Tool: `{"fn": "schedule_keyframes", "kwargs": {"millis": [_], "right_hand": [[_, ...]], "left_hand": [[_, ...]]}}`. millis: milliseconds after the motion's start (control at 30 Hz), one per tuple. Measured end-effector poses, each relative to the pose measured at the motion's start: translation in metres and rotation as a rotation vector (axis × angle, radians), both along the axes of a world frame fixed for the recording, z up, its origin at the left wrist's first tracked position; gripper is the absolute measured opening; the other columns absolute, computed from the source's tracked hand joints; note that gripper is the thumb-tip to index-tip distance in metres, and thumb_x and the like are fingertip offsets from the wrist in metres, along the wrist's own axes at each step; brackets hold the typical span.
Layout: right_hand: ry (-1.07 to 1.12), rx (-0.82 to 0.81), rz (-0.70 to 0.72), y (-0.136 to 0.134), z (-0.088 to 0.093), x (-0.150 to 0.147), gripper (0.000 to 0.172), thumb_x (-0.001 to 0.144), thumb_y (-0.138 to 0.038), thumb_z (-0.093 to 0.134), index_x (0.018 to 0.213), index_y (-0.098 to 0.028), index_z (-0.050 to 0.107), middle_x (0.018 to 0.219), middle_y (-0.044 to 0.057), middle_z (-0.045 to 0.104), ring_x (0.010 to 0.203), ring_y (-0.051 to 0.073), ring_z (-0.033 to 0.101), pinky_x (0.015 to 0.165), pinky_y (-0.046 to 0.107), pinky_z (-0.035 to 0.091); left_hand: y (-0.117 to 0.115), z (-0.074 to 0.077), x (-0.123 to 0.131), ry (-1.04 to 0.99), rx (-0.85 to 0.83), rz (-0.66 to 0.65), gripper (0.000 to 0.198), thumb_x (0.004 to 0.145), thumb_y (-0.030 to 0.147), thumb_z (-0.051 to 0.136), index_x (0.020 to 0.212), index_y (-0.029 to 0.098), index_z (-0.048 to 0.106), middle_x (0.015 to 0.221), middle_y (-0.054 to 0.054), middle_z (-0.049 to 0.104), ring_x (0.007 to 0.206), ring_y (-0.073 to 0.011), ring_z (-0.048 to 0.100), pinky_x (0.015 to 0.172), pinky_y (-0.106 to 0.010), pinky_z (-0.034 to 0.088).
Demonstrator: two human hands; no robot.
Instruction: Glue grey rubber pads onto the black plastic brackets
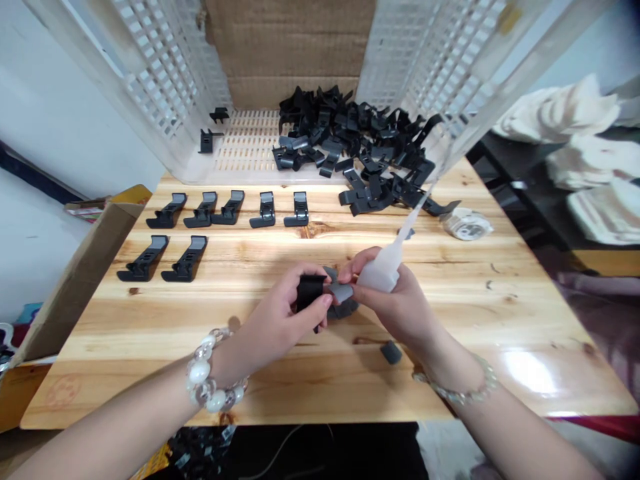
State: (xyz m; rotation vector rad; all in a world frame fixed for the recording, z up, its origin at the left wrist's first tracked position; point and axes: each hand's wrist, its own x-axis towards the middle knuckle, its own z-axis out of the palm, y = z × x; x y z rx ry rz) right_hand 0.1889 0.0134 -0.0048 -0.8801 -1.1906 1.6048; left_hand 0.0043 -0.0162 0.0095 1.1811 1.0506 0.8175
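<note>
My left hand is closed round a black plastic bracket above the middle of the table. A small grey pad sits between the fingertips of both hands, at the bracket's right end. My right hand pinches this pad and also grips a white squeeze bottle with a long thin nozzle pointing up and away. Beneath the hands, partly hidden, lie more grey pads. One loose grey pad rests nearer the front edge.
Several black brackets with grey pads stand in two rows at left. Behind, a white plastic basket on its side holds a heap of black brackets, spilling onto the wooden table. A roll of clear tape lies at right.
</note>
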Motion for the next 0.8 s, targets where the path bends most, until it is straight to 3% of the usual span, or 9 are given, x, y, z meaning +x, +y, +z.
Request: {"fn": "schedule_keyframes", "kwargs": {"millis": [167,300,433,567,667,800], "right_hand": [[-0.11,-0.038,-0.024,-0.001,0.005,-0.002,0.019,0.071,-0.023,0.078,0.081,-0.022,0.062,0.083,0.0,0.067,0.076,0.015,0.062,0.073,0.032,0.051],[-0.142,-0.124,-0.026,-0.006,0.007,-0.005,0.019,0.072,-0.028,0.078,0.084,-0.021,0.065,0.078,0.0,0.065,0.068,0.014,0.06,0.063,0.029,0.049],[-0.106,-0.167,0.007,-0.012,0.007,-0.01,0.014,0.074,-0.028,0.077,0.08,-0.023,0.066,0.076,0.0,0.064,0.065,0.014,0.061,0.061,0.029,0.051],[-0.11,-0.148,-0.042,-0.017,0.008,-0.016,0.013,0.072,-0.028,0.078,0.075,-0.023,0.066,0.073,-0.001,0.06,0.065,0.014,0.058,0.061,0.029,0.05],[-0.146,-0.113,-0.026,-0.019,0.009,-0.018,0.013,0.071,-0.027,0.077,0.073,-0.023,0.066,0.076,0.0,0.06,0.067,0.014,0.057,0.061,0.029,0.049],[-0.178,-0.11,-0.023,-0.018,0.009,-0.02,0.013,0.072,-0.028,0.075,0.073,-0.022,0.064,0.078,0.0,0.059,0.067,0.014,0.056,0.061,0.029,0.048]], "left_hand": [[0.002,-0.002,0.0,-0.042,-0.043,-0.025,0.021,0.087,0.024,0.05,0.107,0.02,0.043,0.072,0.002,0.059,0.065,-0.0141,0.059,0.064,-0.03,0.052],[0.002,-0.009,-0.002,-0.106,-0.132,-0.097,0.039,0.078,0.013,0.05,0.114,0.022,0.037,0.078,0.002,0.058,0.072,-0.0145,0.058,0.067,-0.03,0.052],[-0.001,-0.013,-0.004,-0.086,-0.113,-0.103,0.06,0.075,0.007,0.053,0.126,0.027,0.029,0.1,-0.001,0.057,0.08,-0.0132,0.057,0.07,-0.027,0.05],[-0.002,-0.015,-0.002,-0.066,-0.041,-0.105,0.063,0.073,0.004,0.055,0.125,0.029,0.028,0.117,-0.003,0.051,0.082,-0.0113,0.056,0.07,-0.024,0.047],[-0.002,-0.016,0.0,-0.067,-0.025,-0.109,0.061,0.076,0.006,0.055,0.125,0.03,0.028,0.117,-0.003,0.049,0.084,-0.0122,0.055,0.068,-0.024,0.045],[-0.003,-0.014,0.001,-0.011,-0.036,-0.113,0.053,0.081,0.012,0.053,0.125,0.027,0.028,0.101,-0.001,0.05,0.078,-0.0131,0.052,0.068,-0.026,0.044]]}}
